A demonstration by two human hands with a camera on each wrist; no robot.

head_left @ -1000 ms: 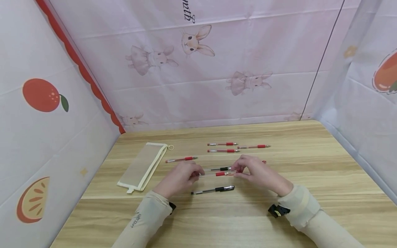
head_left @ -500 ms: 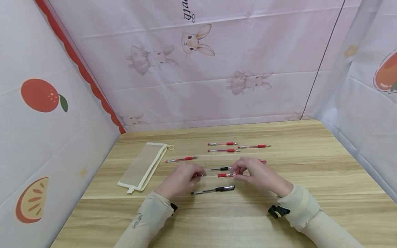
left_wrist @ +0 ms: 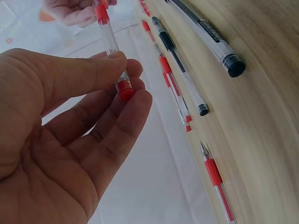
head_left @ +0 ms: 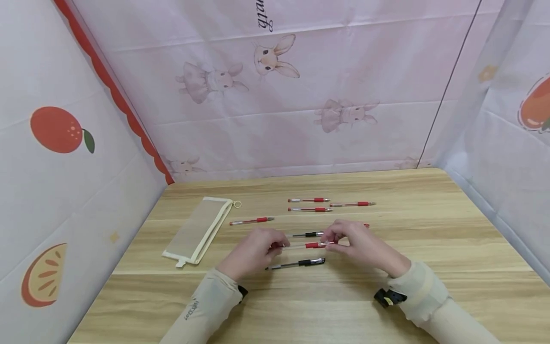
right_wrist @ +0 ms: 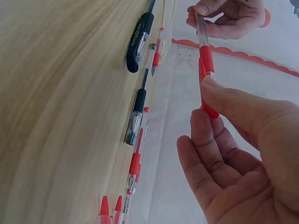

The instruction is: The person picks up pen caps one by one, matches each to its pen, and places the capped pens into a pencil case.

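Woodgrain tabletop (head_left: 301,306) below, both hands (head_left: 257,251) (head_left: 358,244) pinch one red pen (head_left: 312,245), its ends partly covered in the head view.

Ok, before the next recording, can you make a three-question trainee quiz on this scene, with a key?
1. Which hand pinches the end of the held red pen farther from its grip: left hand or right hand?
2. True or false: in the head view, the pale pouch lies right of every pen.
3. How many black pens lie on the table?

Key: 1. Left hand. 2. False. 3. Two.
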